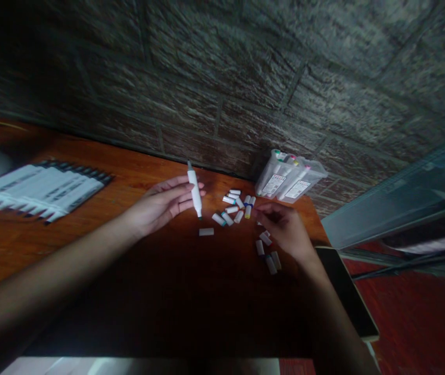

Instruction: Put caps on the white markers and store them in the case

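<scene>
My left hand [168, 203] grips a white double-ended marker [194, 188] upright above the table. Both of its tips are bare, and the lower one looks dark green. Among the scattered white marker caps [231, 210], some with coloured ends, my right hand [281, 224] is at the right side. Its fingers are curled together next to the caps, and whatever they may pinch is too small to make out. One cap [206, 232] lies apart, below the held marker. Several more caps [271, 263] lie just below my right hand.
At the left, a row of white markers [42, 187] lies side by side on the wooden table [128, 265]. A clear plastic case [285, 179] with several markers stands by the stone wall [222, 94]. A dark phone-like slab [345, 291] lies at the right edge.
</scene>
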Demonstrator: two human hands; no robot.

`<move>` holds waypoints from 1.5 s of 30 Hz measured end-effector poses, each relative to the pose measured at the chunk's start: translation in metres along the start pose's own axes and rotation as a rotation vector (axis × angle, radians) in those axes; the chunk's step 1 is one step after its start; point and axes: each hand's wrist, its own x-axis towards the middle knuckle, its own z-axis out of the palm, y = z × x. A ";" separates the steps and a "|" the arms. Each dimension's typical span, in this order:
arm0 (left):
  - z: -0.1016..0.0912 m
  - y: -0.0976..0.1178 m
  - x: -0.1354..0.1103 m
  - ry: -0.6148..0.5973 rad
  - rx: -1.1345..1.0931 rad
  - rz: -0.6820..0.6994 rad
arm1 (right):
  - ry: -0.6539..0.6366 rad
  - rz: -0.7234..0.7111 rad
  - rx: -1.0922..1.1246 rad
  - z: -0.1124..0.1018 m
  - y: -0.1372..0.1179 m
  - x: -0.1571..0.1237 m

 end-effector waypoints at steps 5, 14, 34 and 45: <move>-0.001 0.000 -0.001 -0.050 -0.048 -0.007 | -0.110 -0.144 -0.164 0.028 -0.016 -0.012; -0.005 -0.001 -0.001 -0.127 -0.112 0.037 | -0.335 -0.290 -0.364 0.089 -0.037 -0.021; -0.006 -0.002 -0.010 -0.340 0.069 0.151 | -0.370 -0.075 -0.193 0.067 -0.033 -0.024; -0.007 -0.001 -0.011 -0.401 0.092 0.161 | -0.377 -0.028 -0.173 0.070 -0.035 -0.026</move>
